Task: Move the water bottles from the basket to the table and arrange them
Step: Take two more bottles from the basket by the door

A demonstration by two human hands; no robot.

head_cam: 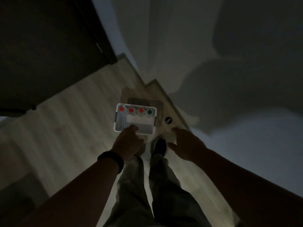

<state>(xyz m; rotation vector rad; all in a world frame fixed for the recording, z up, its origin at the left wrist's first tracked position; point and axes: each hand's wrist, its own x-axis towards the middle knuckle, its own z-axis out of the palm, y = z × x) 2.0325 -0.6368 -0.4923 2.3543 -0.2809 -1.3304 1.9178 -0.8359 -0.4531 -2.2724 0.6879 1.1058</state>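
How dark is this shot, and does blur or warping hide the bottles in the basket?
Head view: very dim, light pooling on the basket, so the bottles show clear caps, three red, one green; left hand and right hand are near silhouettes; soft shadows cross the wall; floor slightly smeared; edges bent by the wide lens.

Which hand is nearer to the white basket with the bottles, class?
Left. The left hand is at the basket, its knuckles overlapping the near rim in this view; the right hand reaches down off to the right, apart from it.
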